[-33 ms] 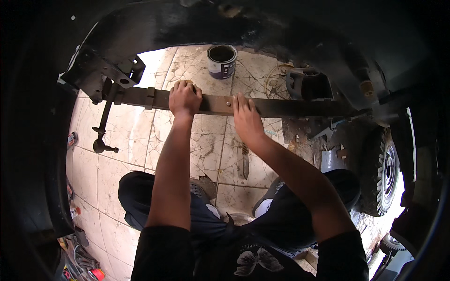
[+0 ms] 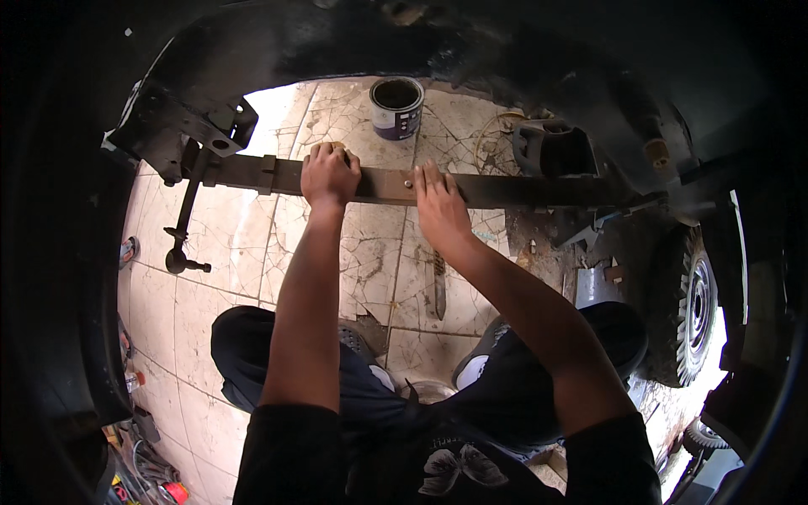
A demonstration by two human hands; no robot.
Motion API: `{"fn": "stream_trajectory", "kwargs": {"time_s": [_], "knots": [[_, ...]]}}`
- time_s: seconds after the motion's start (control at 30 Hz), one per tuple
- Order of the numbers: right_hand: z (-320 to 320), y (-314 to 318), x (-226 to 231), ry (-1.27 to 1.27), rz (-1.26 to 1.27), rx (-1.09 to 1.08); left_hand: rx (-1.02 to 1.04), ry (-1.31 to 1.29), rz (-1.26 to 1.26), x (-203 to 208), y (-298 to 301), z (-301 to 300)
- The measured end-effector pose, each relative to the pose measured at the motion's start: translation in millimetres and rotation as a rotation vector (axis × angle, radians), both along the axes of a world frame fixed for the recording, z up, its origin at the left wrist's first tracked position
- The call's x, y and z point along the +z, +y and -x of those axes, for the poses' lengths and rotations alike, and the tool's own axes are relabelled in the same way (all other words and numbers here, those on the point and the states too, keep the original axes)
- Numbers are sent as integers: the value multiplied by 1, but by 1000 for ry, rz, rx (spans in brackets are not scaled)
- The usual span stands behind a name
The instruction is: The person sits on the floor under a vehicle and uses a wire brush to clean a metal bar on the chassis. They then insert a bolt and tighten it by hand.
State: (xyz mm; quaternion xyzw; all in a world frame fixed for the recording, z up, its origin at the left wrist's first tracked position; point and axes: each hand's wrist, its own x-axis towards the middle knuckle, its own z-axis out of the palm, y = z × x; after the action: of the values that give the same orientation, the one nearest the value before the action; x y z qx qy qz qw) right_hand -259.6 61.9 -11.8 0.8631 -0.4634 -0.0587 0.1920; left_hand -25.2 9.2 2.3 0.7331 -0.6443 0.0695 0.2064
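Observation:
A long dark leaf spring (image 2: pixel 383 187) runs across in front of me beneath a black vehicle body, with a brownish bare stretch and a small round bolt head (image 2: pixel 408 183) near its middle. My left hand (image 2: pixel 331 178) is closed on top of the spring, left of that bolt. A bit of something tan shows at its fingertips, too small to name. Just right of the bolt, my right hand (image 2: pixel 442 206) lies on the spring with its fingers stretched out. A rod with a ball joint (image 2: pixel 177 260) hangs down at the spring's left end.
Beyond the spring an open paint can (image 2: pixel 396 108) stands on the cracked tile floor. A knife-like tool (image 2: pixel 439 290) lies between my feet. To the right are a grey plastic housing (image 2: pixel 530 150) and a wheel (image 2: pixel 697 307). Tools and cables (image 2: pixel 151 467) lie at lower left.

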Motion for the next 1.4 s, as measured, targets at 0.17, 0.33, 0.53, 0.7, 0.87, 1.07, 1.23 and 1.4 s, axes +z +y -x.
{"fn": "stream_trajectory", "kwargs": {"time_s": [0.17, 0.33, 0.53, 0.7, 0.87, 1.07, 1.23, 1.4], "knots": [[9, 11, 8, 73, 15, 94, 30, -39, -48, 3, -3, -5], [10, -18, 0, -167, 8, 29, 30, -51, -8, 2, -11, -1], [-1, 0, 1, 39, 34, 49, -82, 214, -313, 26, -16, -15], [36, -1, 46, -455, -186, 45, -326, 214, -176, 21, 35, 0], [11, 33, 69, -873, -497, -212, -105, 1127, -507, 34, 77, 71], [12, 42, 32, -956, -149, 154, -70, 1764, -370, 10, 80, 86], [43, 0, 29, -809, -103, 71, -103, 790, -37, 2, 59, 65], [72, -57, 17, -602, -72, 61, -480, 332, 200, -2, 47, 65]]}}
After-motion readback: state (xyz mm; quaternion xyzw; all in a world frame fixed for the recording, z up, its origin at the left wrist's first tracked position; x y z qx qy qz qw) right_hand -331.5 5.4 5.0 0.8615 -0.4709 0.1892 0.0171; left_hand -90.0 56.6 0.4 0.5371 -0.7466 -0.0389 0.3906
